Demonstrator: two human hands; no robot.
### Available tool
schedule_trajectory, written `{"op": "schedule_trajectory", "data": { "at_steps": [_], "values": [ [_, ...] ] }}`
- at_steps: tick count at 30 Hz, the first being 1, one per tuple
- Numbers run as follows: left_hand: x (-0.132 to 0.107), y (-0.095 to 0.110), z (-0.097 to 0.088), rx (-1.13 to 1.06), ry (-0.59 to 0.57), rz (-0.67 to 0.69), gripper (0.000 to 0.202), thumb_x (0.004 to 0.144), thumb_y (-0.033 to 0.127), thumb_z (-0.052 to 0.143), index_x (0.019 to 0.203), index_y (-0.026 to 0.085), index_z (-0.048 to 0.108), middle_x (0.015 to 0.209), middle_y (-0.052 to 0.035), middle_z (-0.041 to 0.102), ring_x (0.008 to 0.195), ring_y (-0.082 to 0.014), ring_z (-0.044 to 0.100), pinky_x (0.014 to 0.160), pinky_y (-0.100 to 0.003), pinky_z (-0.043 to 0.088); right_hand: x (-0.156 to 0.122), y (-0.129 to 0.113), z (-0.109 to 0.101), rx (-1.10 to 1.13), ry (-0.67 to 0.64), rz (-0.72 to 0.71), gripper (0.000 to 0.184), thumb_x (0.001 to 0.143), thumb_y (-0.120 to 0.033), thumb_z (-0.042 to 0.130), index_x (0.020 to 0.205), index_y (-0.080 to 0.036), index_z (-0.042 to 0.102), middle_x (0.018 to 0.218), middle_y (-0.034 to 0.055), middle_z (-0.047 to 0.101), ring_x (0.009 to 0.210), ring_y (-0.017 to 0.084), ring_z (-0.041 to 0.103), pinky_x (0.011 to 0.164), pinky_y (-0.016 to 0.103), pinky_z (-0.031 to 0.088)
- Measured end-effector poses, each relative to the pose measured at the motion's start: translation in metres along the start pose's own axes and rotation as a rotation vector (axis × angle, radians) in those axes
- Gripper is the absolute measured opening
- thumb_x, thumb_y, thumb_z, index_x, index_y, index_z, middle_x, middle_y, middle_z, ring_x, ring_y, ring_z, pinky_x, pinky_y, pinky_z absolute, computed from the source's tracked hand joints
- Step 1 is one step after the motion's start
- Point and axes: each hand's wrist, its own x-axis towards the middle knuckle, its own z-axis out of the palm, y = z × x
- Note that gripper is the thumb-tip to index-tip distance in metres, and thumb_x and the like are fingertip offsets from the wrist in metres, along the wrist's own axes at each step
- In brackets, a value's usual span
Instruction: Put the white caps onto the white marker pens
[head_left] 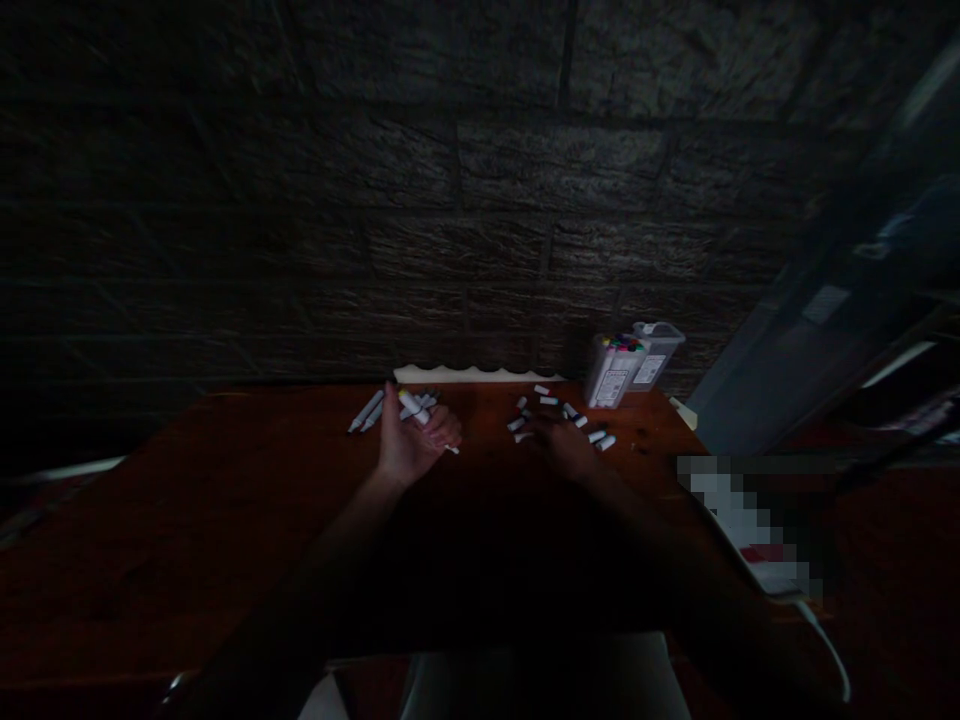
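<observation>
Your left hand grips a marker; a brush from your right hand, fingers indiscernible, could scatter the caps.

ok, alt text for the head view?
The left hand grips a white marker with a yellow end above a brown wooden table; the right hand is among scattered short white cylinders. Behind, toward the right, two translucent plastic containers, one holding multicoloured markers, stand before a dark stone wall.

Dk block wall bhd wood tbl, gry post & wht cable at R.
</observation>
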Motion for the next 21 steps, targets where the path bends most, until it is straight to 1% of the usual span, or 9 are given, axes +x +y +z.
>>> {"op": "schedule_trajectory", "data": {
  "at_steps": [4, 7, 11, 15, 18, 21],
  "values": [
    [-0.003, 0.003, -0.001, -0.031, 0.054, 0.035, 0.072, 0.071, 0.089, 0.020, 0.043, 0.023, 0.029, 0.045, 0.0020, 0.023, 0.046, -0.0119, 0.029, 0.051, -0.031, 0.038, -0.004, -0.003, 0.001, 0.031, -0.008, 0.048, 0.028, 0.089, -0.020, 0.058, 0.114, -0.023, 0.070, 0.130, 0.0103, 0.063, 0.116, 0.028, 0.061, 0.099, 0.044, 0.047],
    [-0.005, -0.001, 0.000, -0.132, 0.066, 0.098, 0.070, 0.073, 0.086, 0.024, 0.043, 0.023, 0.027, 0.044, 0.0027, 0.020, 0.044, -0.0107, 0.028, 0.048, -0.029, 0.036, -0.008, -0.008, 0.003, 0.123, 0.007, -0.004, 0.026, 0.091, -0.023, 0.056, 0.113, -0.024, 0.070, 0.125, 0.0085, 0.066, 0.114, 0.026, 0.063, 0.099, 0.041, 0.047],
    [-0.004, -0.008, 0.003, -0.325, 0.041, 0.173, 0.066, 0.078, 0.079, 0.033, 0.048, 0.021, 0.030, 0.047, 0.0025, 0.027, 0.047, -0.0110, 0.036, 0.052, -0.028, 0.041, -0.013, -0.025, 0.009, 0.338, 0.050, -0.089, 0.025, 0.094, -0.034, 0.053, 0.112, -0.024, 0.068, 0.112, 0.0054, 0.072, 0.102, 0.020, 0.068, 0.092, 0.035, 0.051],
    [-0.002, -0.015, 0.007, -0.484, -0.017, 0.172, 0.061, 0.083, 0.073, 0.030, 0.053, 0.020, 0.031, 0.051, 0.0019, 0.031, 0.051, -0.0124, 0.039, 0.057, -0.030, 0.044, -0.015, -0.039, 0.011, 0.448, 0.080, -0.076, 0.025, 0.092, -0.035, 0.056, 0.109, -0.022, 0.069, 0.106, 0.0045, 0.074, 0.093, 0.019, 0.069, 0.086, 0.033, 0.052],
    [-0.002, -0.020, 0.010, -0.522, -0.022, 0.167, 0.060, 0.083, 0.072, 0.030, 0.053, 0.020, 0.030, 0.051, 0.0021, 0.030, 0.051, -0.0125, 0.038, 0.057, -0.031, 0.044, -0.015, -0.041, 0.011, 0.491, 0.067, -0.056, 0.024, 0.090, -0.034, 0.059, 0.108, -0.022, 0.071, 0.102, 0.0045, 0.075, 0.089, 0.019, 0.070, 0.082, 0.033, 0.052],
    [0.000, -0.026, 0.014, -0.494, -0.017, 0.172, 0.059, 0.082, 0.072, 0.033, 0.054, 0.020, 0.032, 0.052, 0.0023, 0.031, 0.052, -0.0124, 0.038, 0.059, -0.031, 0.045, -0.015, -0.042, 0.012, 0.537, 0.057, -0.041, 0.024, 0.089, -0.035, 0.060, 0.106, -0.023, 0.072, 0.102, 0.0044, 0.075, 0.090, 0.020, 0.070, 0.081, 0.034, 0.052]
  ]
}}
